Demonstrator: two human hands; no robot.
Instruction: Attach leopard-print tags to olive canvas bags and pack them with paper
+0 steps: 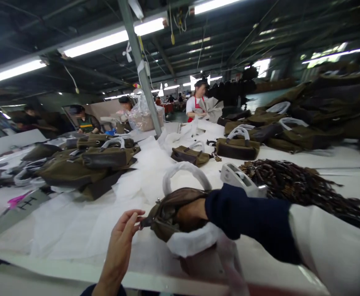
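A brown and olive handbag [164, 209] with its mouth open lies in front of me on the white table. Its two handles [186, 166] are wrapped in white padding. My left hand [125, 230] pinches a dark tab [146, 222] at the bag's left end between thumb and fingers. Deep in the bag's opening is my right hand [195, 211], its fingers hidden by the bag's side. Beyond the right sleeve stands a grey-white device [235, 176], partly covered by the arm.
Finished-looking olive bags [106, 158] are heaped at left, and a large pile [321, 107] rises at right. Brown straps [291, 181] lie tangled on the right. White sheets [75, 222] cover the table's left part. A metal post [143, 78] stands ahead. Co-workers [198, 102] are farther back.
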